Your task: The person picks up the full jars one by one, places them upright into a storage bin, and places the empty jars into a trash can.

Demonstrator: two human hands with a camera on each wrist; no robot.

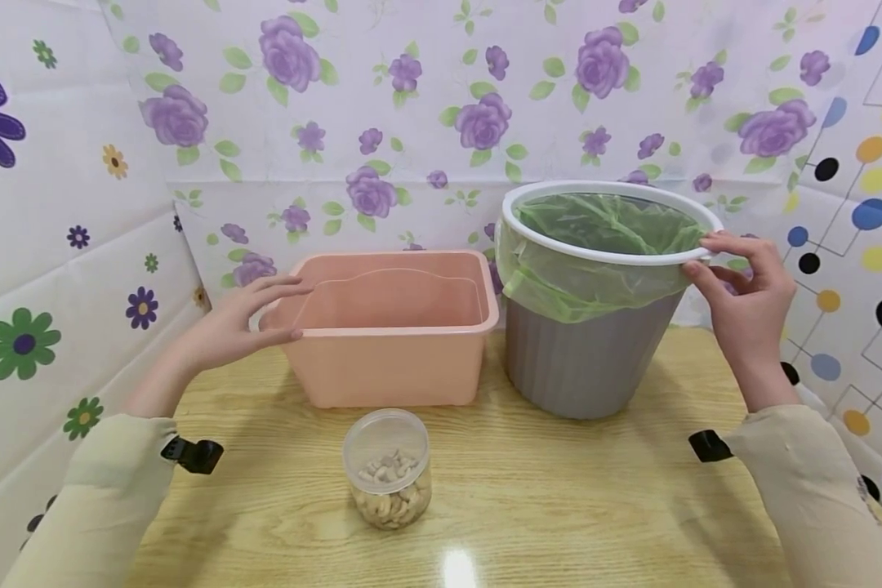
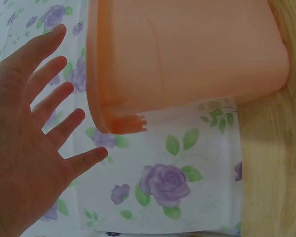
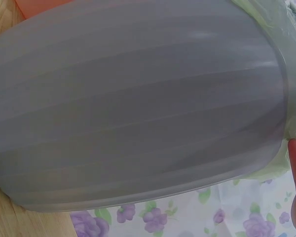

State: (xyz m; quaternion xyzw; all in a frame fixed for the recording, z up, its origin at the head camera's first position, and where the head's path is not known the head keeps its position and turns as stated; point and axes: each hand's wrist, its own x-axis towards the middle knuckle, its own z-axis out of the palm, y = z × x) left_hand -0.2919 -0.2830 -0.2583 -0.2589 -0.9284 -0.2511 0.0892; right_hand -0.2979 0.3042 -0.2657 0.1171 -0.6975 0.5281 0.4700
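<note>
A pink plastic bin (image 1: 385, 367) stands on the wooden table in the head view. Beside its left end is my left hand (image 1: 224, 327), fingers spread and holding nothing; the left wrist view shows a gap between them and the bin. To the right is a grey ribbed trash can (image 1: 588, 359), lined with a translucent green garbage bag (image 1: 566, 286) folded over the outside. A white ring (image 1: 608, 257) circles its mouth. My right hand (image 1: 753, 290) pinches this ring at the right side between thumb and fingers. Only part of that hand shows in the right wrist view.
A clear lidded jar (image 1: 389, 469) of cashews stands on the table (image 1: 544, 506) in front of the pink bin. Behind both containers rises a flower-patterned cloth wall (image 1: 412, 122), with patterned sheets at the left and right sides.
</note>
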